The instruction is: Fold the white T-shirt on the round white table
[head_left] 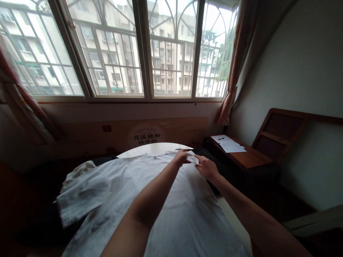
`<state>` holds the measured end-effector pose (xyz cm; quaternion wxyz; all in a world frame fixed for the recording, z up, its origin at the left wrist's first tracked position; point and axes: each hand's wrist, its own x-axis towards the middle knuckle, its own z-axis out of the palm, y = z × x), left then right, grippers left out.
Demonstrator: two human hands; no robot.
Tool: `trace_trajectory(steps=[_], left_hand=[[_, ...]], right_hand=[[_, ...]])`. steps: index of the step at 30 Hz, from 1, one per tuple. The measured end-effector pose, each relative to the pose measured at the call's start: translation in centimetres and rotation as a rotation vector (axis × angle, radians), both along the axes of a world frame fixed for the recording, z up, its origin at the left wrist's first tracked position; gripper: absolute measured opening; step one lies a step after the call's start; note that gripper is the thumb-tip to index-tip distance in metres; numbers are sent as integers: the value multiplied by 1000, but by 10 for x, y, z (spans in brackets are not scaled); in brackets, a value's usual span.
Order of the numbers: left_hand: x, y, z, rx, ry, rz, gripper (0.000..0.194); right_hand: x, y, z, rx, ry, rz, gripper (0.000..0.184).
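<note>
A white T-shirt [171, 203] lies spread over a round white table [158, 147], its collar toward the window and one sleeve [80, 207] hanging off to the left. My left hand [182, 157] is closed on the shirt's fabric near the far right shoulder. Just to its right, my right hand [207, 167] pinches the same stretch of cloth, which is lifted a little between both hands. A thin dark object [184, 149] shows on the table behind my left hand; its kind is unclear.
Crumpled pale cloth [80, 173] lies at the left beside the sleeve. A low wooden table [252, 157] at the right holds white papers [232, 145] and a pen. Behind it leans a brown wooden panel [278, 132]. Barred windows [171, 64] and curtains [233, 78] line the far wall.
</note>
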<state>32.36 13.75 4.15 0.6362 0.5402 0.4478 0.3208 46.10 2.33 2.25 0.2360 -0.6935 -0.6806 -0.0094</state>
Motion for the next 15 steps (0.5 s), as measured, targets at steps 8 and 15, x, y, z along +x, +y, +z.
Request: trace_trajectory(steps=[8, 15], left_hand=[[-13, 7, 10, 26, 31, 3, 67], [-32, 13, 6, 69, 154, 26, 59]], right_hand=[[31, -38, -28, -88, 17, -117, 36], [2, -56, -17, 79, -14, -19, 28]])
